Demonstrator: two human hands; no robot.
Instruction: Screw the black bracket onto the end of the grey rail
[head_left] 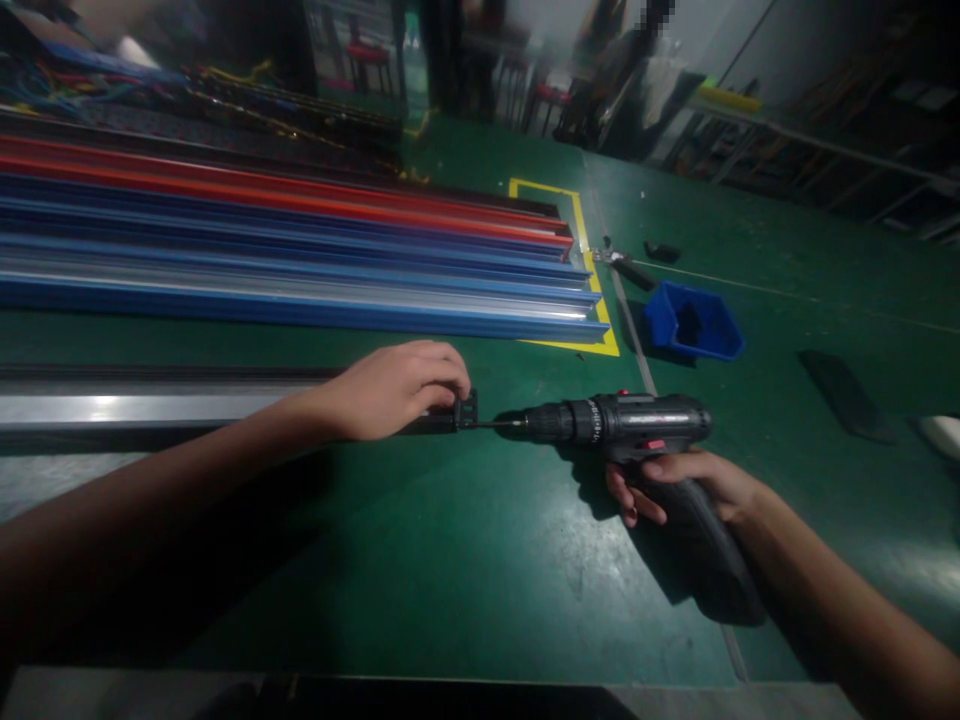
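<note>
A long silver metal rail (pixel 135 408) lies across the green table from the left. My left hand (pixel 397 388) is closed over its right end, pressing down beside a small black end cap (pixel 465 410). My right hand (pixel 675 485) grips the handle of a black cordless drill (pixel 637 425). The drill lies level, and its thin bit touches the end cap.
A stack of blue, silver and red rails (pixel 300 250) fills the back left of the green table (pixel 450 560). A blue plastic bin (pixel 694 322) sits at the back right, with pliers (pixel 622 265) behind it. A flat black strip (pixel 844 395) lies right. People and stools stand behind.
</note>
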